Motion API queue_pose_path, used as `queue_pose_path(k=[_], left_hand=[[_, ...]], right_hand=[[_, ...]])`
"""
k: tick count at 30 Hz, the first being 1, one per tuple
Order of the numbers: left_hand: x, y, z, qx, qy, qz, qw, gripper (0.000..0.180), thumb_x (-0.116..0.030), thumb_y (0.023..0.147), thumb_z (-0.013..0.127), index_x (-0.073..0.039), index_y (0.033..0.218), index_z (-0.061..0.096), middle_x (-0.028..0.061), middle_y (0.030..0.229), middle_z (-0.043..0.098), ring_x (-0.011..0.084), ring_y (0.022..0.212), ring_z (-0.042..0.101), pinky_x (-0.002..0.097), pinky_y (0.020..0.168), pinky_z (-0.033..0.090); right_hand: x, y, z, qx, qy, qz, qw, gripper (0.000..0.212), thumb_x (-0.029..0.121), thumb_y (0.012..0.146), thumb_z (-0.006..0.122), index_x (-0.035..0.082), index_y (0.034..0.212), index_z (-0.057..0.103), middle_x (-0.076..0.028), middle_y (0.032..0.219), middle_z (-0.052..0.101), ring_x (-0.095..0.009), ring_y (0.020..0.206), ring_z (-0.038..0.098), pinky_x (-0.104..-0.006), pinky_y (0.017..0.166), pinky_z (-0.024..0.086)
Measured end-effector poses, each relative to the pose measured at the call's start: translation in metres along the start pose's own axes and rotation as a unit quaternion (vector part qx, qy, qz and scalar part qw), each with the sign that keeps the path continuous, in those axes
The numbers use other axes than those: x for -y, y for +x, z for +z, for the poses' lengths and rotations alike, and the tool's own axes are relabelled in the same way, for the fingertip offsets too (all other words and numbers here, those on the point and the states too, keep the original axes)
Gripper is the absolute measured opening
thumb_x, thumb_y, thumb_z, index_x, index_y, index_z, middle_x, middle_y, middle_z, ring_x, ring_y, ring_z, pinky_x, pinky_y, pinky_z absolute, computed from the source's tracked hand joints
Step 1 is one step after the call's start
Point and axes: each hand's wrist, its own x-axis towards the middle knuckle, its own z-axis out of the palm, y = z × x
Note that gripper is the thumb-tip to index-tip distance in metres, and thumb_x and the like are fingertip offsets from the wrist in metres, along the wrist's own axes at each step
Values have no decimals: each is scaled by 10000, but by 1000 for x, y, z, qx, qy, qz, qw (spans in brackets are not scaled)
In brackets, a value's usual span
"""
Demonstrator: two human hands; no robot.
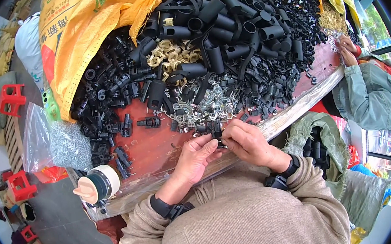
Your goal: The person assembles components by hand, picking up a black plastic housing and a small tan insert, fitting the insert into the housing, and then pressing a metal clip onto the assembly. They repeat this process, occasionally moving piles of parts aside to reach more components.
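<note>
Both hands meet at the near edge of the red table (146, 148). Between them is a small black plastic part (216, 133), partly covered by fingers. My left hand (198, 157) pinches it from the left with thumb and fingers. From the right, the fingertips of my right hand (247, 142) close on it too; any smaller piece in them is hidden. Just beyond the hands lies a heap of small silvery metal clips (203, 104). A black ribbed fitting (149, 122) lies alone on the table to the left.
Black tubes (215, 60), cream plastic pieces (167, 53) and small black parts (267, 78) pile up behind. At left are yellow sacks (85, 28), a bag of metal pieces (69, 142) and a lidded cup (96, 185). Another person's hands (347, 49) work at far right.
</note>
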Motion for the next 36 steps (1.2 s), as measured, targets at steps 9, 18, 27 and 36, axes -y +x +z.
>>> queue_pose_path(k=[9, 18, 27, 36], left_hand=[[-7, -4, 0, 4, 29, -12, 1000, 278, -129, 817, 569, 9, 1055, 535, 58, 969, 589, 136, 813, 585, 221, 700, 476], [-17, -18, -12, 2, 46, 21, 999, 289, -109, 806, 568, 31, 1055, 527, 92, 977, 587, 159, 815, 586, 239, 704, 474], [-20, -27, -24, -44, 42, 64, 996, 274, -67, 808, 525, 49, 1055, 504, 157, 945, 586, 202, 765, 594, 251, 679, 492], [-15, -24, -36, -63, 27, 96, 993, 252, -94, 820, 512, 28, 1039, 485, 155, 941, 580, 221, 774, 593, 257, 668, 515]], right_hand=[[0, 3, -4, 42, 109, 88, 989, 101, 32, 731, 607, 24, 744, 507, -77, 671, 485, -204, 577, 505, -288, 504, 393], [-14, 24, 6, 107, 241, 93, 960, 94, 67, 748, 605, 24, 780, 528, -65, 676, 505, -185, 589, 521, -281, 501, 393], [-55, 111, 20, 68, -375, -112, 918, 130, 167, 618, 568, 91, 719, 536, -53, 733, 497, -218, 753, 530, -324, 589, 418], [-54, 112, 18, -25, -282, -76, 956, 152, 171, 663, 575, 64, 748, 506, -81, 717, 502, -250, 707, 542, -361, 584, 425]])
